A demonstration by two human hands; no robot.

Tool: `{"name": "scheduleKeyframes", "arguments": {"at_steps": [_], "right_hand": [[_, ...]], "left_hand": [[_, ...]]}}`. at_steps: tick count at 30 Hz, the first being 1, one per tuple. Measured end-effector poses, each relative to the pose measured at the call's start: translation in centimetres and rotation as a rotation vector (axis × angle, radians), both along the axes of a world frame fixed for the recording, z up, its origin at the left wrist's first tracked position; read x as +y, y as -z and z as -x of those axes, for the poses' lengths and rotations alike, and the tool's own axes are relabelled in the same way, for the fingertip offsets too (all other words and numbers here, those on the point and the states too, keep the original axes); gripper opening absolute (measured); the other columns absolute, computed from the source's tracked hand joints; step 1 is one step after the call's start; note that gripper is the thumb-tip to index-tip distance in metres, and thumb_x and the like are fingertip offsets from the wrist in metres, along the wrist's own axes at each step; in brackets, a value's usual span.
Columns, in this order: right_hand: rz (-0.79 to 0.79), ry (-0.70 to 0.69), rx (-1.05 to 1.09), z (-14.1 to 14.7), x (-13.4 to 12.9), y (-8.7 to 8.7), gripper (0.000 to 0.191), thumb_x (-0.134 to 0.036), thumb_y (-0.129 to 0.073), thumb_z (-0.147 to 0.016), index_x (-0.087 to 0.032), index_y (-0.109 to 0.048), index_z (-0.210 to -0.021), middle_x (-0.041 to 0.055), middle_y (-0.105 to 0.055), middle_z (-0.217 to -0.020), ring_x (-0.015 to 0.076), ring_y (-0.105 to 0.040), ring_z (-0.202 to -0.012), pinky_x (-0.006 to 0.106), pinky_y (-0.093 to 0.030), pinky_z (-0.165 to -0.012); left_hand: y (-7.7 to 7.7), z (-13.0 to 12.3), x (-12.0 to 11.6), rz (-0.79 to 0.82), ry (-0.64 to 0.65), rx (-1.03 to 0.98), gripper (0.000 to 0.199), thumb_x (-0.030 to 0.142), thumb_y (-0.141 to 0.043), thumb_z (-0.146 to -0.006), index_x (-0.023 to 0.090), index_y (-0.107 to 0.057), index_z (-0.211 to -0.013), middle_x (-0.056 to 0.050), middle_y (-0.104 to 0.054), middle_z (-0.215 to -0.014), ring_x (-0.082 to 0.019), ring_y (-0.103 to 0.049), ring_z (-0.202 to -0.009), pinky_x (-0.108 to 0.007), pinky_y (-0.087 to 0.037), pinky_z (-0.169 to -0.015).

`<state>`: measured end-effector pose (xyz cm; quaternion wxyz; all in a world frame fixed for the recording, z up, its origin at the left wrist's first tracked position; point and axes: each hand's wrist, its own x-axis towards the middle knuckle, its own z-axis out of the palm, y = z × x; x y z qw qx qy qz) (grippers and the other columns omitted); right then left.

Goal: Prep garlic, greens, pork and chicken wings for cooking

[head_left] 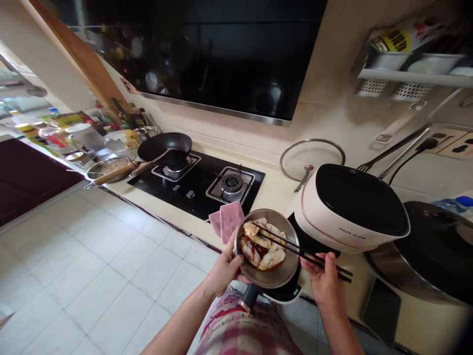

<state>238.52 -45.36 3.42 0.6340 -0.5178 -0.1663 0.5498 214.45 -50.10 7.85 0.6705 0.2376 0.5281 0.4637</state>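
Left hand (229, 261), half-curled, holds the bowl (286, 270) by its side while right hand (325, 278), fingers closed, angles chopsticks (291, 243) into the sauced chicken (274, 259) inside — likely soft and slippery, best pinched mid-piece — counter (271, 190) and stove (199, 182) lying beyond.

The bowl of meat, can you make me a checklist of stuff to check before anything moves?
1. Bowl held: ok, the left hand grips its side, thumb at the rim.
2. Chopsticks held: ok, they are in the right hand, with their tips at the meat.
3. Meat inside the bowl: ok, no piece hangs over the rim.
4. Meat cooked through: cannot tell from looking.
5. Flame off on the nearer burner: ok, none shows.
6. Pink cloth away from the bowl: not ok, it is right beside the rim.
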Motion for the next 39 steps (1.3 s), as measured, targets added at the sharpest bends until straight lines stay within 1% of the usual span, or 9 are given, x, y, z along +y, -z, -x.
{"name": "scheduleKeyframes", "arguments": {"at_steps": [3,6,13,17,20,25,33,36,39], "right_hand": [[0.030,-0.003,0.054,-0.8,0.2,1.2,0.056,-0.063,-0.081,-0.049,-0.019,-0.057,-0.073,-0.0014,-0.069,-0.058,0.0184,-0.068,-0.050,0.028,-0.060,-0.051],[0.049,-0.026,0.074,-1.2,0.2,1.5,0.056,-0.062,-0.083,-0.047,-0.019,-0.057,-0.072,-0.0021,-0.069,-0.057,0.0188,-0.068,-0.050,0.028,-0.060,-0.050],[-0.066,-0.052,-0.121,0.1,-0.8,0.1,0.050,-0.062,-0.076,-0.061,-0.018,-0.059,-0.075,-0.0004,-0.069,-0.063,0.0195,-0.069,-0.056,0.030,-0.060,-0.051],[-0.158,-0.106,-0.188,1.2,-1.5,0.2,0.042,-0.058,-0.072,-0.070,-0.018,-0.060,-0.078,-0.0004,-0.069,-0.069,0.0198,-0.071,-0.063,0.033,-0.062,-0.058],[-0.147,-0.102,-0.153,1.2,-1.4,0.3,0.044,-0.060,-0.070,-0.071,-0.018,-0.058,-0.077,-0.0011,-0.068,-0.064,0.0196,-0.070,-0.059,0.032,-0.061,-0.057],[-0.082,-0.058,-0.078,0.3,-1.2,-0.1,0.053,-0.068,-0.072,-0.062,-0.019,-0.056,-0.075,0.0012,-0.070,-0.060,0.0221,-0.069,-0.054,0.035,-0.060,-0.054],[-0.166,-0.017,-0.222,0.4,-1.5,-1.6,0.050,-0.066,-0.072,-0.063,-0.019,-0.060,-0.076,-0.0002,-0.067,-0.067,0.0209,-0.069,-0.058,0.035,-0.060,-0.049],[-0.184,-0.089,-0.271,1.4,-1.4,-1.6,0.046,-0.063,-0.070,-0.069,-0.018,-0.062,-0.078,0.0009,-0.067,-0.073,0.0206,-0.070,-0.064,0.033,-0.061,-0.051],[-0.162,-0.162,-0.275,2.3,-1.0,-1.1,0.044,-0.061,-0.064,-0.077,-0.018,-0.061,-0.078,0.0008,-0.066,-0.067,0.0196,-0.070,-0.060,0.031,-0.060,-0.054]], "left_hand": [[0.0,0.3,-0.1,-0.004,-0.020,-0.003,0.101,0.017,-0.062,-0.076,0.030,0.003,-0.152,-0.006,-0.072,-0.094,-0.017,-0.068,-0.057,-0.027,-0.057,-0.049],[0.0,0.6,-0.1,-0.006,-0.042,-0.011,0.102,0.016,-0.062,-0.076,0.031,0.004,-0.152,-0.005,-0.072,-0.094,-0.017,-0.068,-0.058,-0.026,-0.056,-0.049],[-0.1,0.6,-0.2,-0.003,-0.071,0.018,0.103,0.014,-0.061,-0.075,0.029,0.005,-0.152,-0.001,-0.071,-0.081,-0.015,-0.066,-0.053,-0.024,-0.055,-0.048],[-0.2,0.1,-0.3,-0.013,-0.060,0.040,0.101,0.015,-0.060,-0.076,0.028,0.005,-0.152,-0.001,-0.071,-0.079,-0.015,-0.066,-0.053,-0.027,-0.057,-0.049],[-0.4,0.0,-0.3,-0.011,-0.059,0.046,0.100,0.016,-0.059,-0.077,0.028,0.007,-0.152,-0.003,-0.072,-0.084,-0.015,-0.066,-0.053,-0.028,-0.057,-0.050],[-0.5,0.7,-0.3,-0.004,-0.080,0.038,0.097,0.014,-0.059,-0.078,0.031,0.001,-0.152,-0.005,-0.072,-0.092,-0.016,-0.068,-0.059,-0.026,-0.056,-0.051],[-0.7,0.9,-0.1,0.007,-0.152,0.055,0.097,0.015,-0.062,-0.076,0.030,-0.003,-0.152,-0.003,-0.072,-0.088,-0.015,-0.067,-0.059,-0.027,-0.058,-0.053],[-0.9,0.6,-0.2,0.008,-0.133,0.060,0.099,0.017,-0.064,-0.076,0.029,-0.002,-0.152,-0.004,-0.072,-0.090,-0.016,-0.068,-0.059,-0.027,-0.058,-0.052],[-0.9,0.3,-0.4,-0.007,-0.113,0.070,0.098,0.018,-0.065,-0.077,0.030,-0.003,-0.152,-0.005,-0.072,-0.094,-0.017,-0.069,-0.061,-0.027,-0.058,-0.051]]}}
